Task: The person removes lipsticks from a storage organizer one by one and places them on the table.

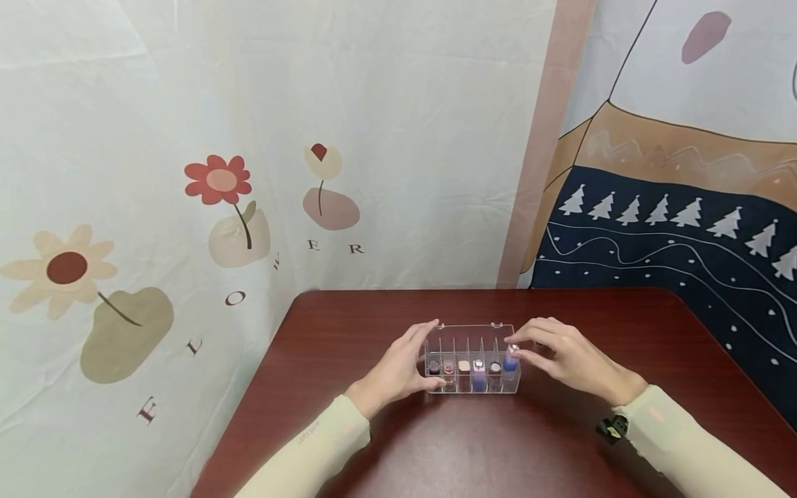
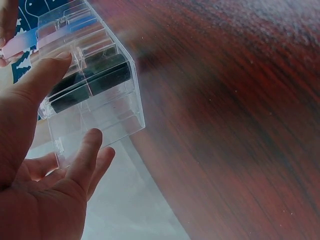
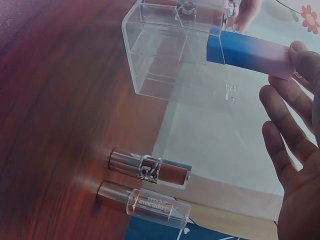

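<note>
A clear plastic lipstick organizer (image 1: 472,389) with several upright compartments stands on the table. My left hand (image 1: 398,366) grips its left end, thumb across the front and fingers at the back. With thumb and index finger, my right hand (image 1: 569,356) pinches the pink end of a pink-and-blue lipstick tube (image 3: 250,52). The tube's blue end is at the rightmost compartment, apparently partly inside. Several other lipsticks sit in the compartments, including another pink-and-blue tube (image 1: 479,373) and a dark tube (image 2: 107,80) near my left thumb.
In the right wrist view, a lipstick with a silver case (image 3: 150,167) and a clear-capped lip tube (image 3: 145,202) stand on the table right of the organizer. The reddish-brown table (image 1: 461,449) meets a flower-printed curtain (image 1: 405,138) behind. A dark tree-patterned cloth (image 1: 672,256) hangs at right.
</note>
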{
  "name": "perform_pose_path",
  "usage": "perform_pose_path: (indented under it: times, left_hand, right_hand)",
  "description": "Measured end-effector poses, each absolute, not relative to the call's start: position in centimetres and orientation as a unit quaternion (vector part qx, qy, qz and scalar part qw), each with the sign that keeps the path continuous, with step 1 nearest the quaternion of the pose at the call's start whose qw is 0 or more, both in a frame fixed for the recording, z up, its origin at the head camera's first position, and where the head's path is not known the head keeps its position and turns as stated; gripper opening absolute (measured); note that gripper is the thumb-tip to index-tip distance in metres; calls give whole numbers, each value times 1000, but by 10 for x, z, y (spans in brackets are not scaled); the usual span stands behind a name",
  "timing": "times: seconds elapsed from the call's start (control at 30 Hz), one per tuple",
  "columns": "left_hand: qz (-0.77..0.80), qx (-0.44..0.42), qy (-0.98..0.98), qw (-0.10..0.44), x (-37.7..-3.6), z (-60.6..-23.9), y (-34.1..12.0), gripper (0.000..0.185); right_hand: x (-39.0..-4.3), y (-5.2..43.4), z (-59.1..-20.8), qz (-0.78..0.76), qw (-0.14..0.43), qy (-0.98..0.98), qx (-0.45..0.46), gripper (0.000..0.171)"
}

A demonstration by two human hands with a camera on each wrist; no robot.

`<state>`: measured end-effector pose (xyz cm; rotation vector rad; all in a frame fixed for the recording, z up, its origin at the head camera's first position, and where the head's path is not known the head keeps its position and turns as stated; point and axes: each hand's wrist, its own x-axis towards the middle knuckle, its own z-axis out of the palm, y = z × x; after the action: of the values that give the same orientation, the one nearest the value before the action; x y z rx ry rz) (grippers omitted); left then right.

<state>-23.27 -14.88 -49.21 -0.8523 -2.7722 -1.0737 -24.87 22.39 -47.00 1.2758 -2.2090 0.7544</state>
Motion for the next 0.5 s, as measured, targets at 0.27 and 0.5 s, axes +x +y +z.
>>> perform_pose_path:
  times: [0.27, 0.5]
  left_hand:
    - [-348, -275, -896, 24, -233, -492, -149, 115]
    - [-344, -272, -898, 25, -233, -493, -149, 115]
  right_hand:
    - [-250, 228, -465, 279, 245, -803, 467, 52]
    - [-249, 233, -462, 288, 241, -805, 460, 50]
